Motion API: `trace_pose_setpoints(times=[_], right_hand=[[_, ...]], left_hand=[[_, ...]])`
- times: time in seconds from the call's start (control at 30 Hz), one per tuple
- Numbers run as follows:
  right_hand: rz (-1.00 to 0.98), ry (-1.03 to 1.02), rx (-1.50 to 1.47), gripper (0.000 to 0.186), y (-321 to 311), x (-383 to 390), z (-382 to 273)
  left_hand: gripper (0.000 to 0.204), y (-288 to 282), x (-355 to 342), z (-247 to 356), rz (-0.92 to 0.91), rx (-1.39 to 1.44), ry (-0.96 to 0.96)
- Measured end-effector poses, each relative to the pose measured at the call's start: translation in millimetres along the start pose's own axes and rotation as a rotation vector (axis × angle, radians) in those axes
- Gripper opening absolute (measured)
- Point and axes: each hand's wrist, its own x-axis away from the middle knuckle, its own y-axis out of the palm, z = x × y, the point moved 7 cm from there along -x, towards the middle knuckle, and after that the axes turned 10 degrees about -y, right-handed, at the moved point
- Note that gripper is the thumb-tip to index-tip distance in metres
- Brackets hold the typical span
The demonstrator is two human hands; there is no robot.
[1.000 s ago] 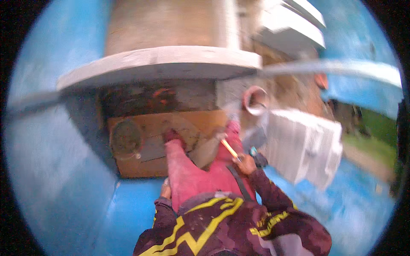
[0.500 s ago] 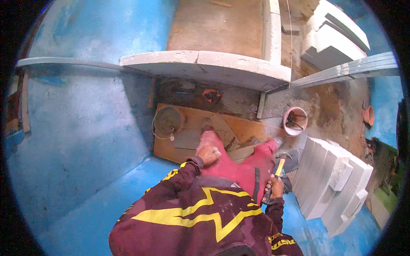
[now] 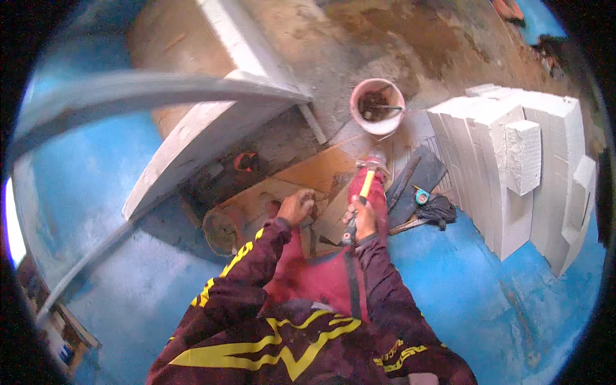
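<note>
My left hand (image 3: 296, 206) is curled into a loose fist above my left leg, and nothing shows in its fingers. In my right hand (image 3: 363, 218) is a narrow tool with a yellow shaft and black grip (image 3: 367, 184), its yellow end pointing away from me. I cannot tell the tool's exact kind. Under and between my legs lies a worn brown board (image 3: 321, 168). Beyond my right foot stands a pink bucket (image 3: 384, 131) with dark matter and a stick-like handle inside.
A low white block wall (image 3: 192, 151) curves across the left, with a long grey metal bar (image 3: 160, 90) over it. White blocks (image 3: 478, 167) are stacked at right. Near them lie a blue tape measure (image 3: 421, 196) and black cloth (image 3: 441, 210). A round bucket (image 3: 221, 232) stands left of the board.
My view has swung to the right, so the wall shifts left and the block stack looms nearer. Both hands have moved forward, the left lifting off my thigh; the right still grips the tool.
</note>
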Motion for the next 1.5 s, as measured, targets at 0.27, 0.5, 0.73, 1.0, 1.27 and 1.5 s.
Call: trace_pose_setpoints(times=[0.27,0.5,0.73,1.0,1.27,1.5], right_hand=[[0.21,0.192,0.022,0.014,-48.1,4.6,12.6],[0.213,0.428,-0.14,0.011,-45.6,-3.3,-8.7],[0.31,0.443,-0.253,0.01,-46.0,-14.8,-38.6],[0.336,0.441,-0.502,0.007,-51.2,-17.0,-38.5],[0.255,0.398,-0.432,0.01,-52.9,-17.8,-41.9],[0.341,0.373,-0.156,0.01,-52.8,-15.9,-42.9]], left_hand=[[0.031,104.8,-274.2,116.8,0.072,-0.265,0.097],[0.028,204.2,-433.4,139.0,-0.074,-0.552,0.072],[0.032,240.8,-491.9,111.8,0.231,-0.537,-0.012],[0.022,257.9,-508.3,119.7,0.07,-0.798,0.272],[0.021,236.0,-477.2,125.3,0.211,-0.682,0.5],[0.025,187.3,-398.6,155.7,0.09,-0.3,0.244]])
